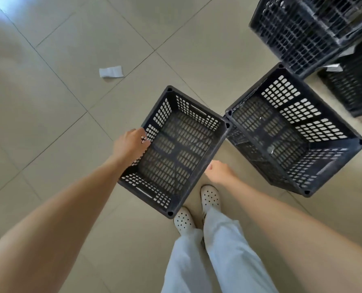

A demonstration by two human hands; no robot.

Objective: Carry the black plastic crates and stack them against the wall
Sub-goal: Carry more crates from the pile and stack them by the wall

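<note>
Currently, head view: left hand (131, 144) curls its fingers over the near crate (182, 149) rim; right hand (218, 173) finger state cannot be told. This crate touches the second crate (292, 132) corner, so a one-handed lift could tilt and snag it.

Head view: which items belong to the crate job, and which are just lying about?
Job: held crate, gripped at its rim by the left hand; right hand beside it, grip unclear; second crate; stacked crates.
Lying about: paper slip on the floor tiles.
</note>
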